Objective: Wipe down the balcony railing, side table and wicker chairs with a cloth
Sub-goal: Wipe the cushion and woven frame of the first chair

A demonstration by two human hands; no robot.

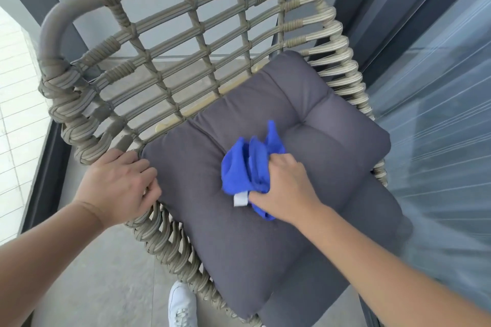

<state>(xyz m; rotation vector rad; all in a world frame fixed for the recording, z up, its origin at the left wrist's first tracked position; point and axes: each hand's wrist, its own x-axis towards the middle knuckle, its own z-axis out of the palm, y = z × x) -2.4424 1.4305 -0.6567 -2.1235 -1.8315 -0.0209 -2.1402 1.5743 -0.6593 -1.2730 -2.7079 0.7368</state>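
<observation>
No text can be read; the white tag [240, 199] on the blue cloth [245, 167] looks blank, perhaps blurred.

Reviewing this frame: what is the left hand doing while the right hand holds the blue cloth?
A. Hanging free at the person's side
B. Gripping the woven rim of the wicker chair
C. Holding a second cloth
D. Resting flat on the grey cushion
B. The left hand curls its fingers over the wicker chair rim beside the grey cushion, while the right hand grips the blue cloth.
</observation>
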